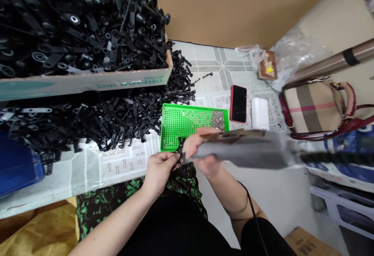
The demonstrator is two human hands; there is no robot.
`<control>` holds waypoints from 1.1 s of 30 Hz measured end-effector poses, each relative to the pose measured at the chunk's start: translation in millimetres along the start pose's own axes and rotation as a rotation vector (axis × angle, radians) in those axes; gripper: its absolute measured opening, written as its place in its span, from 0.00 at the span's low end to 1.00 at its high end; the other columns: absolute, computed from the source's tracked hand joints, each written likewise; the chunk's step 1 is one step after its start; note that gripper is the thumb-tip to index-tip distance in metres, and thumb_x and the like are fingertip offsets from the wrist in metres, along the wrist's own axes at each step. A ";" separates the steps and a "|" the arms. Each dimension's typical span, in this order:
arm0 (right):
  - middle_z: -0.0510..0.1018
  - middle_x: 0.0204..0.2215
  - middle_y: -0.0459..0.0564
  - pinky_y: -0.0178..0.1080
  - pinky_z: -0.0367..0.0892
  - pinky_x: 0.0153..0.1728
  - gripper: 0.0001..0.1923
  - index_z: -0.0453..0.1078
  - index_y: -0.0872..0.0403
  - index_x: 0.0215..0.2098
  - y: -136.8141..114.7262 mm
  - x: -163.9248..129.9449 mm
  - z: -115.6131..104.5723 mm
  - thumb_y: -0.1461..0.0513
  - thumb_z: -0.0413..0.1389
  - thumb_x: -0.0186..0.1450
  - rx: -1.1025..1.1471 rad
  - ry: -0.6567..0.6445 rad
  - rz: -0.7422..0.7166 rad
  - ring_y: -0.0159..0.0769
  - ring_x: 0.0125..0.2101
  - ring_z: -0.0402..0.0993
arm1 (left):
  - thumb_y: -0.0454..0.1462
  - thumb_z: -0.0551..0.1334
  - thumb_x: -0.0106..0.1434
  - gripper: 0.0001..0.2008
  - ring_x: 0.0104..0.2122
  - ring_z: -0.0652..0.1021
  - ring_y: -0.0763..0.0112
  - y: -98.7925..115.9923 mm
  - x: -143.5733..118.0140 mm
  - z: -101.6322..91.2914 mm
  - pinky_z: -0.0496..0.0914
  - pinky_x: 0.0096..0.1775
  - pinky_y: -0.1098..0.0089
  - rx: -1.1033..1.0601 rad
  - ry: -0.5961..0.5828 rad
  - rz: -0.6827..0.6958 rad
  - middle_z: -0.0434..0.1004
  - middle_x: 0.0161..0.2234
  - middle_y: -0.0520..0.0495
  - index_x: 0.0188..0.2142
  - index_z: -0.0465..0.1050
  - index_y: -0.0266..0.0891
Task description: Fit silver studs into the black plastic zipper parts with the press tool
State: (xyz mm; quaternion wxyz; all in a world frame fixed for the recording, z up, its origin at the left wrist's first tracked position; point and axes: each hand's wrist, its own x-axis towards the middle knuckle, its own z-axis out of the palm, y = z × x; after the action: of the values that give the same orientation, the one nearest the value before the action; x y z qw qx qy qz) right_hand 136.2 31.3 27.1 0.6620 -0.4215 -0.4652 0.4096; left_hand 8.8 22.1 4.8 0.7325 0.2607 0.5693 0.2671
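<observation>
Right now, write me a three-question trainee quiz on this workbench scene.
1. True or false: the right hand holds a grey power tool.
2. What does the left hand pinch? A) a small black part B) a phone C) a bag
3. What colour is the tray holding the small metal pieces?

Key: 1 true; 2 A; 3 green.

The only lettering, upside down on the cardboard box (87, 81) front, is too blurred to read.
</observation>
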 end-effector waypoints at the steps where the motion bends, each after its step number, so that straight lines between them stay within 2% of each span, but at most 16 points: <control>1: 0.65 0.15 0.36 0.34 0.62 0.15 0.25 0.63 0.48 0.46 1.4 7.2 -6.8 0.42 0.54 0.58 -0.003 0.080 -0.084 0.28 0.12 0.62 | 0.42 0.69 0.44 0.11 0.18 0.69 0.75 0.8 -0.1 -0.2 0.62 0.23 0.74 0.000 -0.001 -0.018 0.74 0.15 0.50 0.16 0.76 0.36; 3: 0.63 0.15 0.35 0.33 0.59 0.13 0.21 0.62 0.47 0.45 3.9 22.0 -23.5 0.44 0.52 0.60 -0.063 0.254 -0.219 0.26 0.11 0.59 | 0.43 0.70 0.43 0.11 0.20 0.71 0.74 2.1 -0.5 -1.2 0.64 0.24 0.74 -0.005 -0.002 -0.050 0.77 0.18 0.48 0.18 0.78 0.36; 5: 0.61 0.15 0.35 0.33 0.58 0.13 0.18 0.62 0.47 0.41 6.6 33.9 -40.6 0.46 0.52 0.60 -0.144 0.372 -0.243 0.25 0.11 0.59 | 0.40 0.72 0.39 0.10 0.22 0.74 0.73 3.0 -1.0 -2.5 0.66 0.27 0.74 -0.018 -0.002 -0.077 0.80 0.21 0.47 0.21 0.79 0.36; 7: 0.61 0.15 0.35 0.33 0.59 0.13 0.16 0.62 0.47 0.39 10.2 40.6 -53.5 0.47 0.52 0.60 -0.176 0.415 -0.224 0.25 0.11 0.59 | 0.37 0.74 0.35 0.12 0.26 0.77 0.71 3.5 -1.6 -3.2 0.69 0.30 0.74 -0.037 -0.004 -0.101 0.82 0.24 0.47 0.23 0.79 0.37; 10: 0.63 0.15 0.35 0.33 0.60 0.14 0.15 0.62 0.48 0.39 16.6 42.5 -61.8 0.48 0.53 0.60 -0.130 0.400 -0.190 0.25 0.11 0.60 | 0.34 0.74 0.33 0.13 0.29 0.79 0.69 3.9 -3.1 -1.7 0.70 0.32 0.75 -0.076 0.034 -0.116 0.83 0.25 0.47 0.23 0.79 0.37; 16: 0.66 0.15 0.35 0.32 0.60 0.14 0.15 0.65 0.50 0.38 22.5 38.5 -65.2 0.51 0.57 0.58 -0.022 0.368 -0.126 0.25 0.11 0.62 | 0.34 0.74 0.32 0.12 0.25 0.78 0.71 3.8 -4.5 5.5 0.69 0.28 0.76 -0.129 0.111 -0.114 0.82 0.23 0.48 0.21 0.78 0.37; 23: 0.67 0.15 0.35 0.32 0.61 0.14 0.15 0.66 0.50 0.37 23.3 34.5 -68.5 0.50 0.58 0.58 -0.003 0.365 -0.094 0.26 0.12 0.63 | 0.33 0.74 0.33 0.11 0.26 0.79 0.71 2.7 -4.3 7.5 0.70 0.28 0.76 -0.150 0.116 -0.102 0.82 0.23 0.48 0.20 0.78 0.37; 29: 0.67 0.15 0.35 0.32 0.61 0.14 0.16 0.66 0.49 0.38 23.9 31.0 -67.1 0.50 0.58 0.58 -0.007 0.370 -0.155 0.26 0.12 0.63 | 0.34 0.74 0.33 0.12 0.26 0.79 0.70 2.4 -4.9 7.7 0.71 0.29 0.76 -0.153 0.118 -0.102 0.82 0.23 0.48 0.21 0.78 0.36; 33: 0.66 0.14 0.35 0.33 0.61 0.13 0.19 0.65 0.50 0.37 24.1 30.9 -66.6 0.47 0.58 0.56 -0.017 0.400 -0.136 0.26 0.11 0.62 | 0.34 0.74 0.33 0.13 0.26 0.80 0.68 1.7 -4.2 7.6 0.71 0.29 0.74 -0.140 0.125 -0.092 0.82 0.23 0.47 0.22 0.78 0.36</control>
State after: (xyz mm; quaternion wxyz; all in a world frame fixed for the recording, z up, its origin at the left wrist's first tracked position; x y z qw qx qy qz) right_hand 203.8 55.8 -1.3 0.7636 -0.4675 -0.3554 0.2684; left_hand 15.2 19.8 10.5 0.7233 0.1654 0.6053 0.2882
